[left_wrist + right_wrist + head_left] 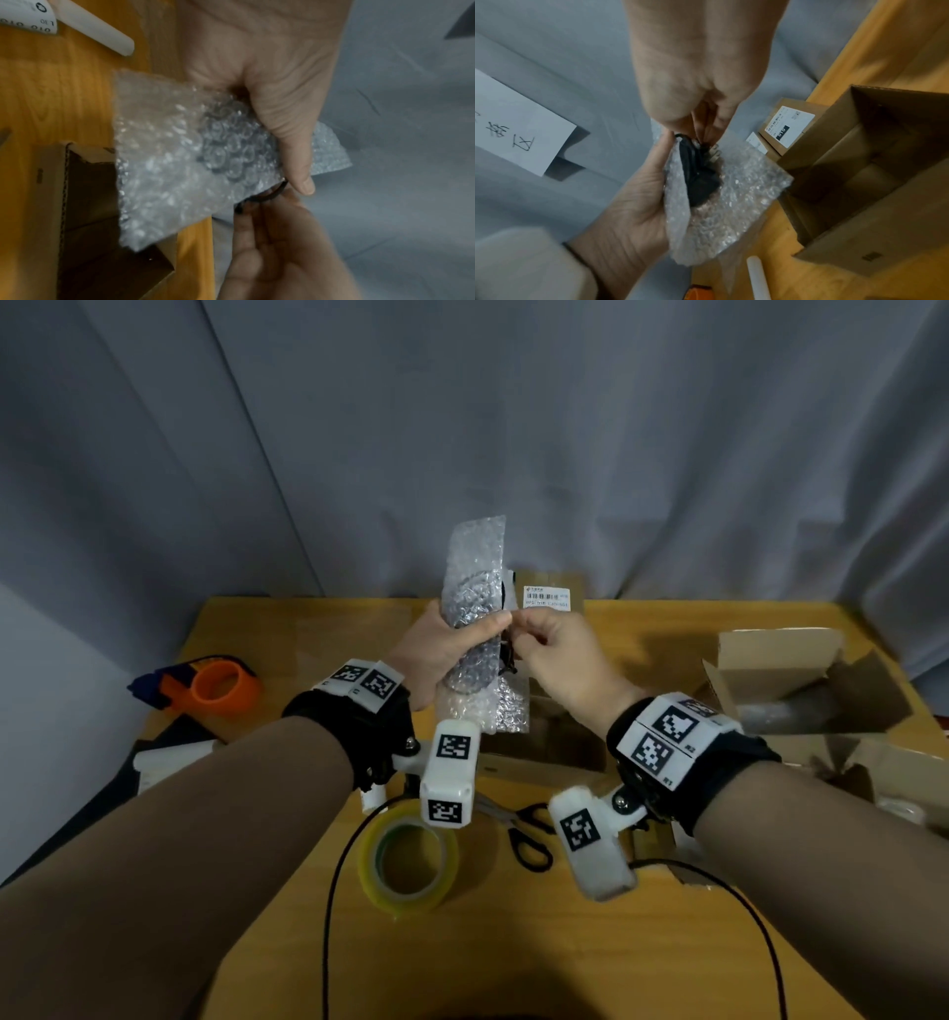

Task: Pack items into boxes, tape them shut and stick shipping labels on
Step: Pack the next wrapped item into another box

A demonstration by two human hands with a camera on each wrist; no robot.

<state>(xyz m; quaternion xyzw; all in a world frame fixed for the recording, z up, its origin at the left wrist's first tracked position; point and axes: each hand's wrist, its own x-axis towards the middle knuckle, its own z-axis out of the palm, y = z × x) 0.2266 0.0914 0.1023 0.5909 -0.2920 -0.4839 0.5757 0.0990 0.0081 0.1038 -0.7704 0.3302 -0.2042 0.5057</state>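
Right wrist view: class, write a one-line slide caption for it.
Left hand holds a bubble-wrap pouch while right hand pinches a black item at its mouth, beside an open cardboard box.

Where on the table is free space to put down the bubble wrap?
Bare table lies near the front edge, right of the tape roll and below the scissors. It is crowded around the open box at right and the orange dispenser at left.
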